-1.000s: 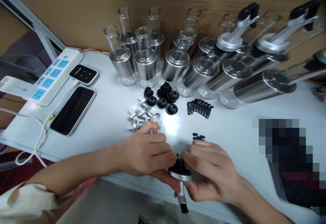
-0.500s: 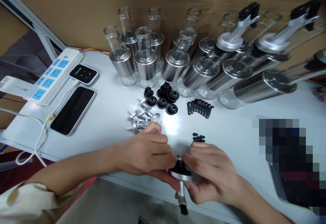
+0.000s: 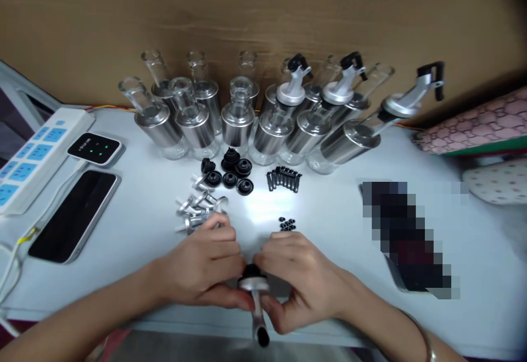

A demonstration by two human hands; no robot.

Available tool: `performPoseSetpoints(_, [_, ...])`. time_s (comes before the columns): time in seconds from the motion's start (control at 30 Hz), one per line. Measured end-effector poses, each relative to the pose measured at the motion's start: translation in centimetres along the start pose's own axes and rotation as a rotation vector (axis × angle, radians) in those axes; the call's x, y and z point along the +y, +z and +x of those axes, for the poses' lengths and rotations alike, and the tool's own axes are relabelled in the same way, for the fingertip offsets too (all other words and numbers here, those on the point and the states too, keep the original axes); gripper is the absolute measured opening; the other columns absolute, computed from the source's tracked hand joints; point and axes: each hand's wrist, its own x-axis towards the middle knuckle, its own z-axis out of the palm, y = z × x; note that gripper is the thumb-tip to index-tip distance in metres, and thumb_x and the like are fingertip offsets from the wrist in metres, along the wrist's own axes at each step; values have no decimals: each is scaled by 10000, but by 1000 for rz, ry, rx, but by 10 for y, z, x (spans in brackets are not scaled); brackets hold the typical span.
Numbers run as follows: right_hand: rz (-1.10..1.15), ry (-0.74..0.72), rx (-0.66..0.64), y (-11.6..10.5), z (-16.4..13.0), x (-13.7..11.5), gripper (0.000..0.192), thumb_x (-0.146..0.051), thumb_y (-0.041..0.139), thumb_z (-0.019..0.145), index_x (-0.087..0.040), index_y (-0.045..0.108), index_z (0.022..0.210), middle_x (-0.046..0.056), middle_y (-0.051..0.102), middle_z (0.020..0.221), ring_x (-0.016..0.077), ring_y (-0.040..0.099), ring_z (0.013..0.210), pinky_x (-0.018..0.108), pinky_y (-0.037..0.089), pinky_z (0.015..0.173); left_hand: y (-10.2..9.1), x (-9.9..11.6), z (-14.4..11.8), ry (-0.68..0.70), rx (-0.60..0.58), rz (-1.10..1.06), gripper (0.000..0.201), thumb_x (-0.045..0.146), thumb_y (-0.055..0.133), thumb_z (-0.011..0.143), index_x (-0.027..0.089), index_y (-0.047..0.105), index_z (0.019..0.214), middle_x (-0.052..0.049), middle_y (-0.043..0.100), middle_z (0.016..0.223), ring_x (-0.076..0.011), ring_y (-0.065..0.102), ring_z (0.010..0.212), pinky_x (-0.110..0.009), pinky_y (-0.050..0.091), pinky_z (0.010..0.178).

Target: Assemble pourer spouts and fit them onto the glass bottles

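Right, both hands meet at the near table edge: left hand & right hand each pinched shut on one silver pourer cap, spout pointing down toward the camera. Loose silver spouts lie just beyond left hand, black stoppers further back, w/ bottles along the wall.

My white worktop carries a cluster of steel-sleeved glass bottles along its back edge. In front of them lie black rubber stoppers, a row of small black tubes, tiny black rings and a heap of silver spouts. Off to my left sit a power strip, a small black device with green lights and a phone.
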Motion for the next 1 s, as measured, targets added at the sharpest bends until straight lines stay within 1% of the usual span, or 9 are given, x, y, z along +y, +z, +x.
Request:
performPoseSetpoints(0.13, [-80,-7,7,-3,2,0,223,-311,459,770,-194,497,584,-56,398,505,96,308,457,268,271,450,4,-2,-4,-29,28,9,519,449,237,1025,171,512,684,23,461,568,-138,373,580,-333,329,733])
performPoseSetpoints(0.2, [-83,-10,29,-5,2,1,229,-339,485,809,-174,582,683,-46,460,523,105,388,468,270,309,465,3,-2,-6,-42,54,10,497,457,248,1022,167,540,743,23,467,586,-141,379,589,-338,323,740])
performPoseSetpoints(0.27, [-51,2,37,-7,2,1,245,-353,513,851,-140,634,849,-16,556,589,122,494,529,266,377,505,1,-2,-6,-68,47,11,461,453,267,1020,165,557,806,21,477,611,-144,398,604,-336,323,742])
performPoseSetpoints(0.33, [12,26,30,-10,2,1,281,-364,525,891,-120,628,981,28,638,701,140,572,630,264,444,575,-1,-3,-6,-92,33,8,428,448,285,1019,166,558,847,21,477,630,-146,411,616,-332,327,742])
performPoseSetpoints(0.4, [98,53,18,-13,3,0,269,-358,529,914,-130,610,1031,55,670,805,145,598,715,262,483,637,-2,-3,-6,-106,27,4,411,456,298,1014,169,551,864,21,478,646,-145,420,626,-324,334,737])
performPoseSetpoints(0.5, [204,121,5,-14,2,-2,227,-325,571,899,-147,587,1039,60,653,872,141,588,753,258,506,666,-2,-3,-6,-114,26,19,397,476,321,1005,172,540,874,28,473,648,-142,424,623,-315,342,729])
performPoseSetpoints(0.6, [246,181,-16,-14,0,-3,221,-305,612,874,-143,583,1022,54,619,864,134,568,732,249,506,643,-1,-3,-6,-97,-9,43,389,466,326,1007,170,546,883,25,485,650,-145,427,621,-317,340,735])
performPoseSetpoints(0.77, [236,115,10,-13,1,-2,217,-343,588,904,-141,610,978,42,630,797,136,564,710,252,490,638,3,-5,-8,-87,1,-3,417,360,251,1039,172,525,787,17,481,642,-142,415,617,-319,330,735])
performPoseSetpoints(1.0, [226,148,-53,-15,3,-2,172,-292,571,903,-129,620,928,45,615,784,139,547,710,257,469,635,6,-6,-10,-113,29,0,425,369,279,1034,176,536,755,20,480,615,-137,406,604,-317,342,724])
